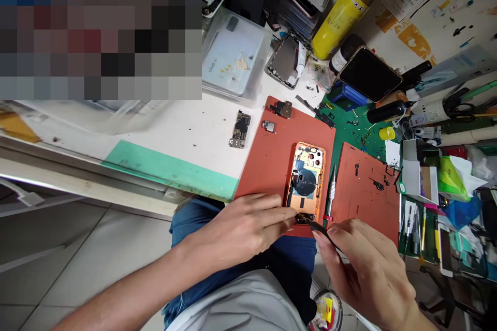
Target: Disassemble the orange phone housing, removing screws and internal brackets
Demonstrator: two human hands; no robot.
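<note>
Repair surface (182,124), orange silicone mat (264,165): open phone housing (305,183) beneath both your hands.

Your right hand (365,269) pinches black tweezers (322,230) between thumb and fingers, the tips at the housing's lower end. Your left hand (240,227) lies with its fingers close together against that same end; you cannot tell from this view whether its grip is pinching anything. The housing lies flat on the mat, camera openings toward the far end. A precision screwdriver (331,191) rests just beside it. A bare logic board (239,129) sits off the mat on the white surface, with a yellow gas canister (359,5) farther out.
</note>
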